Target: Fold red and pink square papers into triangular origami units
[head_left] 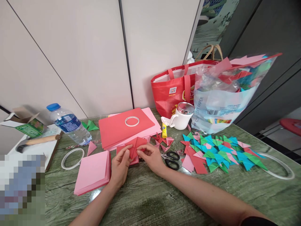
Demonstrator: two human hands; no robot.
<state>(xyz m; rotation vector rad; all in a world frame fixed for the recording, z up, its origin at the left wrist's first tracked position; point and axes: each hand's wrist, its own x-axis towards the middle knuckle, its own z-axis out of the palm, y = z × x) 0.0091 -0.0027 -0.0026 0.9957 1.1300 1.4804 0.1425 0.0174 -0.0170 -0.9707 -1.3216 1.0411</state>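
Note:
Between my two hands is a red sheet of folding paper (137,143) with creases and a folded point at the top. My left hand (121,161) pinches its left side between thumb and fingers. On the other side, my right hand (151,155) has its thumb and fingertips closed on the right edge. A stack of pink square paper (92,172) lies just left of my left hand. Beneath the held paper, part of a red and pink stack shows. Black-handled scissors (172,160) rest right of my right hand, near small folded red and pink pieces (166,144).
Large red sheets (124,125) carry a tape roll (132,121). A glue stick (164,130), white mug (182,116), red bag (171,84) and plastic bag of paper (218,103) stand behind. Folded coloured pieces (216,150) spread rightward. A water bottle (70,124) leans left.

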